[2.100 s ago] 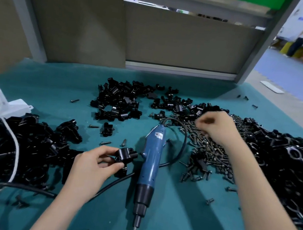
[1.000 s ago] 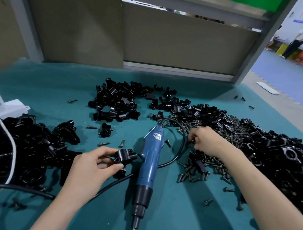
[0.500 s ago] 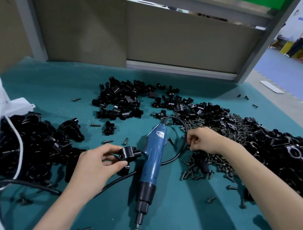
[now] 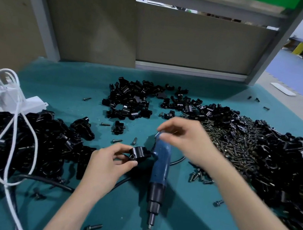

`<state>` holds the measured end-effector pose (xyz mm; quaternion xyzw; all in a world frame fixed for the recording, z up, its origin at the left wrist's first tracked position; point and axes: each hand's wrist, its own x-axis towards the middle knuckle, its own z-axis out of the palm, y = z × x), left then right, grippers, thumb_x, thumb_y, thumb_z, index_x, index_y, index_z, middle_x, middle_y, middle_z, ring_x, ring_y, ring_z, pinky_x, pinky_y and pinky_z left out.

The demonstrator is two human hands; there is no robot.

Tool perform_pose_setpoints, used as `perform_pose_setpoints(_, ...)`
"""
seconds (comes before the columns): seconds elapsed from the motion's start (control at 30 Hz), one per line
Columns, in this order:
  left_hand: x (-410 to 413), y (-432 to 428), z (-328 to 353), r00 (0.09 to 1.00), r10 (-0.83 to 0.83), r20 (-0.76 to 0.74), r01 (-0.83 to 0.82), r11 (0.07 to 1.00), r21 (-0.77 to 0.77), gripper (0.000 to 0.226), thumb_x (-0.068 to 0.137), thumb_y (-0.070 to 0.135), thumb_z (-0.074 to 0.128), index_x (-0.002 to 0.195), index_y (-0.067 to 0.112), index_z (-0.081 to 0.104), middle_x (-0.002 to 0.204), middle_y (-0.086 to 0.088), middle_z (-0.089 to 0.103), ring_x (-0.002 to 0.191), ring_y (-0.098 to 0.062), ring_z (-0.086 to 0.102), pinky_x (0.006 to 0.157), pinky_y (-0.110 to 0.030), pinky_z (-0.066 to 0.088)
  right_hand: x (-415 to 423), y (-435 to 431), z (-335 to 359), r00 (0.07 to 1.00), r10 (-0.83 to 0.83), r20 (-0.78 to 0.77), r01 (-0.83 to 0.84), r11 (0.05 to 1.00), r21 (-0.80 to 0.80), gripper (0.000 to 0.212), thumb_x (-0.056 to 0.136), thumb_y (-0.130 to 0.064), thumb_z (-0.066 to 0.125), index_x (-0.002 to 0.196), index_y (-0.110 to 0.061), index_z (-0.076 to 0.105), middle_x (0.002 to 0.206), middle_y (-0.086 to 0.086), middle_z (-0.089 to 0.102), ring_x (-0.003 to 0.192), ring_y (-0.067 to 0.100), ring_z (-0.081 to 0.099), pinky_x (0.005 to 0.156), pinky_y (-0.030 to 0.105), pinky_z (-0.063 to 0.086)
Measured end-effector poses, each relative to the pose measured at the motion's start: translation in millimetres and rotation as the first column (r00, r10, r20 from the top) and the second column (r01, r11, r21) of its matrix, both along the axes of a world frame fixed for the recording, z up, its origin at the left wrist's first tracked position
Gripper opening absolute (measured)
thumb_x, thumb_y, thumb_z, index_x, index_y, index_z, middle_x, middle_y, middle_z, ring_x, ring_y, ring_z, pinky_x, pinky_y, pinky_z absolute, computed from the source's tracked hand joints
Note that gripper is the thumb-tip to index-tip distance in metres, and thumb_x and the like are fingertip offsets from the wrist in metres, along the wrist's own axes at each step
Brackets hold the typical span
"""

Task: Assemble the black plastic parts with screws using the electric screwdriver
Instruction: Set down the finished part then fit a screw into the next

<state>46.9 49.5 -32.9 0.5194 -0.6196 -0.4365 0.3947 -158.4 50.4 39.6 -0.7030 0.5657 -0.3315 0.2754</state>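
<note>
The left hand (image 4: pixel 108 164) grips a black plastic clamp-shaped part (image 4: pixel 139 154) between thumb and fingertips, close beside the left flank of the blue electric screwdriver (image 4: pixel 160 166). The screwdriver lies flat on the teal surface (image 4: pixel 62 90) with its bit toward the viewer. The right hand (image 4: pixel 188 139) hovers over the screwdriver's rear end with fingers curled and thumb near the index finger; motion blur prevents determining whether it holds anything. A pile of dark metal screws (image 4: pixel 230 143) lies to the right, bordered by heaps of loose black plastic parts (image 4: pixel 129 100).
</note>
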Motion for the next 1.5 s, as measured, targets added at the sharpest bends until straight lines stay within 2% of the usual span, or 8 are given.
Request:
perform_pose_setpoints(0.13, 2, 0, 0, 0.999, -0.004, 0.043, 0.006, 0.999, -0.051, 0.035, 0.07, 0.002, 0.083, 0.08, 0.033, 0.068, 0.071, 0.015, 0.073, 0.067, 0.001, 0.067, 0.068, -0.013, 0.051, 47, 11, -20, 0.99, 0.124, -0.069, -0.128, 0.991, -0.048, 0.013, 0.084, -0.005, 0.07, 0.091, -0.013, 0.064, 0.083, 0.004, 0.067, 0.075, 0.013, 0.06, 0.074, 0.025, 0.051)
perform_pose_setpoints(0.23, 2, 0, 0, 0.996, 0.011, 0.083, -0.005, 0.997, -0.071, 0.029, 0.07, 0.009, 0.083, 0.082, 0.032, 0.07, 0.072, 0.011, 0.072, 0.068, 0.004, 0.065, 0.066, -0.008, 0.047, 51, 11, -25, 0.982, 0.114, -0.152, -0.128, 0.988, -0.085, 0.006, 0.087, -0.008, 0.067, 0.091, -0.009, 0.063, 0.079, -0.001, 0.059, 0.077, 0.013, 0.05, 0.072, 0.02, 0.043)
perform_pose_setpoints(0.4, 2, 0, 1, 0.998, -0.002, 0.067, 0.009, 0.994, -0.106, 0.034, 0.071, 0.006, 0.082, 0.081, 0.036, 0.068, 0.075, 0.006, 0.073, 0.07, -0.002, 0.067, 0.068, -0.007, 0.048, 56, 15, -25, 0.891, 0.128, -0.436, -0.248, 0.941, -0.229, 0.008, 0.091, -0.008, 0.061, 0.09, 0.0, 0.06, 0.087, 0.011, 0.059, 0.089, 0.024, 0.045, 0.077, 0.033, 0.037)
perform_pose_setpoints(0.67, 5, -1, -6, 0.994, 0.004, 0.107, 0.016, 0.983, -0.181, 0.033, 0.07, 0.009, 0.083, 0.081, 0.036, 0.067, 0.072, 0.019, 0.071, 0.068, 0.005, 0.065, 0.066, -0.006, 0.045, 61, 11, -17, 0.826, 0.15, -0.544, -0.252, 0.961, -0.117, 0.023, 0.099, -0.018, 0.05, 0.115, -0.01, 0.064, 0.107, 0.007, 0.06, 0.104, 0.022, 0.043, 0.09, 0.033, 0.036)
perform_pose_setpoints(0.9, 4, -2, -13, 0.997, -0.023, 0.071, 0.036, 0.983, -0.177, 0.034, 0.074, 0.005, 0.08, 0.084, 0.035, 0.067, 0.077, 0.016, 0.073, 0.073, 0.001, 0.068, 0.07, -0.01, 0.049, 63, 15, -12, 0.828, 0.086, -0.554, -0.168, 0.981, -0.098, 0.016, 0.097, -0.023, 0.051, 0.105, -0.013, 0.06, 0.106, 0.001, 0.058, 0.105, 0.016, 0.042, 0.087, 0.041, 0.045)
perform_pose_setpoints(1.07, 2, -1, -10, 0.997, -0.069, 0.027, 0.073, 0.978, -0.196, 0.04, 0.076, -0.001, 0.076, 0.094, 0.034, 0.069, 0.087, 0.018, 0.073, 0.083, 0.0, 0.068, 0.079, -0.012, 0.05, 59, 14, -16, 0.851, 0.075, -0.52, -0.172, 0.975, -0.14, 0.016, 0.097, -0.022, 0.052, 0.105, -0.011, 0.06, 0.107, 0.002, 0.058, 0.102, 0.017, 0.043, 0.086, 0.027, 0.035)
perform_pose_setpoints(1.3, 0, -3, -10, 0.997, -0.063, -0.038, 0.059, 0.994, -0.088, 0.029, 0.072, 0.005, 0.08, 0.085, 0.028, 0.07, 0.081, 0.008, 0.074, 0.078, -0.01, 0.069, 0.075, -0.021, 0.052, 50, 19, -31, 0.944, 0.092, -0.317, -0.148, 0.977, -0.156, 0.014, 0.094, -0.017, 0.058, 0.106, -0.01, 0.063, 0.112, 0.001, 0.054, 0.103, 0.019, 0.046, 0.094, 0.03, 0.038)
perform_pose_setpoints(1.5, 0, -3, -12, 0.992, -0.111, -0.066, 0.106, 0.991, -0.075, 0.036, 0.072, 0.002, 0.08, 0.09, 0.032, 0.072, 0.087, 0.012, 0.075, 0.083, -0.007, 0.07, 0.074, -0.01, 0.05, 38, 19, -40, 0.943, 0.085, -0.323, -0.141, 0.978, -0.154, 0.018, 0.092, -0.018, 0.062, 0.109, -0.013, 0.067, 0.106, 0.002, 0.058, 0.102, 0.018, 0.045, 0.091, 0.022, 0.032)
